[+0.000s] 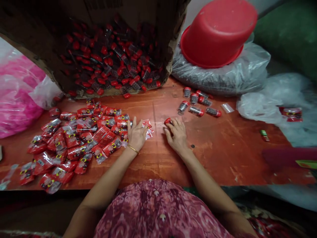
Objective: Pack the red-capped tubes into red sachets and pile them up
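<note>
Reddish wooden table (218, 148): right hand (176, 134) pinches red-capped vial (168, 121), axis unclear; left hand (136, 134) flat, open on clear packet (148, 127) at 9 o'clock.

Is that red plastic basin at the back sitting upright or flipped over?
Flipped over. The red basin shows its flat bottom upward, and its wide rim rests down on the clear plastic bag.

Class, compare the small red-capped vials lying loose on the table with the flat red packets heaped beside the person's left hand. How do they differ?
The vials are few, clear and cylindrical; the packets are many, flat, red and printed. The vials lie scattered apart, the packets overlap in a heap. Both rest on the wooden table.
</note>
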Demonstrator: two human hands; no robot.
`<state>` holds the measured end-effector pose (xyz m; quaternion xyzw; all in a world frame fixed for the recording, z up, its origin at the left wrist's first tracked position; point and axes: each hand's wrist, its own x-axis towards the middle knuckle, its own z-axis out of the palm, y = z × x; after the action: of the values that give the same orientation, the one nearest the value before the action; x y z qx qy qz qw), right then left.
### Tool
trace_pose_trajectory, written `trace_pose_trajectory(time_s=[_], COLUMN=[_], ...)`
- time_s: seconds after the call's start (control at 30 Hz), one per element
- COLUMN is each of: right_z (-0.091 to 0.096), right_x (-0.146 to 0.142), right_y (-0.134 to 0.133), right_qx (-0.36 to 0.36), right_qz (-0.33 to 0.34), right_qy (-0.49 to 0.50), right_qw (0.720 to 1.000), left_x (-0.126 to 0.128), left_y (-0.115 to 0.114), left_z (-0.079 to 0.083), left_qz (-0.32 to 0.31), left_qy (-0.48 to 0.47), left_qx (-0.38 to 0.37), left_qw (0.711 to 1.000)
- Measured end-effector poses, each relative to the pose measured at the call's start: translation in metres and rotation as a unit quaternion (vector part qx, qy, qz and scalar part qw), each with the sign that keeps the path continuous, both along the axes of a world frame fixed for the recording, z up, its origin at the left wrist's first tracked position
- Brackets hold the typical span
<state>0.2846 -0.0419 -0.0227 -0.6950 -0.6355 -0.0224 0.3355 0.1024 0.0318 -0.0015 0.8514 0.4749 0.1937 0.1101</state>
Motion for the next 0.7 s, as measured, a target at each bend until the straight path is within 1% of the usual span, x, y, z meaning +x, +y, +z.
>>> trace_pose_trajectory(time_s=[0.07, 0.1, 0.17, 0.23, 0.33, 0.37, 0.4, 0.43, 0.47, 0.5, 0.53, 0.6, 0.63, 0.67, 0.7], right_z=[0.009, 0.014, 0.022, 0.028, 0.034, 0.034, 0.035, 0.035, 0.035, 0.034, 0.034, 0.031, 0.030, 0.028, 0.027], right_x=[-0.008, -0.014, -0.027, -0.041, -0.055, -0.057, -0.058, -0.057, -0.056, -0.055, -0.054, -0.053, -0.052, -0.052, -0.051], right_y=[-0.003, -0.004, -0.003, 0.002, 0.014, 0.017, 0.019, 0.020, 0.021, 0.020, 0.020, 0.018, 0.017, 0.017, 0.017], right_qx=[0.019, 0.028, 0.033, 0.019, -0.004, -0.006, -0.004, 0.000, 0.006, 0.012, 0.018, 0.018, 0.014, 0.011, 0.009], right_qz=[0.007, 0.012, 0.019, 0.023, 0.046, 0.052, 0.053, 0.047, 0.037, 0.027, 0.020, 0.025, 0.033, 0.037, 0.035], right_qy=[0.033, 0.066, 0.163, 0.285, 0.440, 0.468, 0.482, 0.486, 0.482, 0.474, 0.466, 0.455, 0.451, 0.448, 0.446], right_qw=[0.999, 0.997, 0.986, 0.958, 0.897, 0.882, 0.874, 0.873, 0.875, 0.880, 0.884, 0.890, 0.892, 0.893, 0.895], left_x=[0.002, 0.003, 0.005, 0.007, 0.008, 0.008, 0.008, 0.008, 0.008, 0.008, 0.009, 0.011, 0.012, 0.013, 0.013], left_y=[-0.002, -0.003, -0.006, -0.010, -0.018, -0.020, -0.022, -0.024, -0.025, -0.025, -0.025, -0.024, -0.023, -0.021, -0.019], left_z=[0.006, 0.010, 0.019, 0.027, 0.035, 0.036, 0.037, 0.038, 0.038, 0.038, 0.038, 0.036, 0.035, 0.034, 0.033], left_qz=[0.023, 0.035, 0.049, 0.043, 0.030, 0.034, 0.045, 0.062, 0.083, 0.100, 0.109, 0.105, 0.098, 0.094, 0.094], left_qy=[-0.028, -0.043, -0.071, -0.091, -0.120, -0.138, -0.164, -0.200, -0.244, -0.292, -0.338, -0.398, -0.411, -0.416, -0.414], left_qx=[0.002, 0.005, 0.014, 0.017, 0.006, -0.003, -0.017, -0.041, -0.080, -0.137, -0.208, -0.348, -0.394, -0.416, -0.413], left_qw=[0.999, 0.998, 0.996, 0.995, 0.992, 0.990, 0.985, 0.977, 0.963, 0.941, 0.911, 0.842, 0.816, 0.803, 0.806])
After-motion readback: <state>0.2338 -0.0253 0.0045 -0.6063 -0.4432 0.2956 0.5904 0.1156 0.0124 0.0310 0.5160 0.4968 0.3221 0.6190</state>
